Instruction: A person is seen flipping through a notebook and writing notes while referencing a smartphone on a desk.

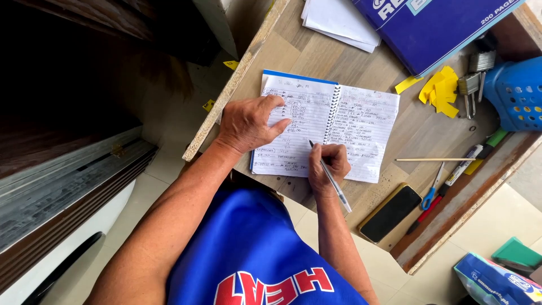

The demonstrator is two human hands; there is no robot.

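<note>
Desk (418, 133): wooden, crowded, stretching away beyond both hands; near corner close under the right wrist, so little ledge to spare for anything pushed toward the body.

Spiral notebook (324, 133): lying open and flat, left page under the left hand, right page just above the right hand; likely to skate or swing if the pinning palm lifts mid-stroke.

Left hand (248, 124): spread wide, palm down, fingers pressing the left page; holding nothing, only steadying.

Right hand (328, 164): closed narrow around a pen, knuckles resting on the lower edge of the right page; smudging of fresh ink possible as the heel drags across written lines.

Phone (390, 213): dark, face up, just right of the writing hand and close to the desk's near edge; at risk of a knock to the floor from a careless elbow.

Pen (330, 176): slim, tip touching paper near the spiral binding, barrel slanting back past the right hand; tip apt to snag on the wire coils.

Sticky notes (440, 90): yellow scraps well beyond the right hand, loose enough to scatter.
</note>
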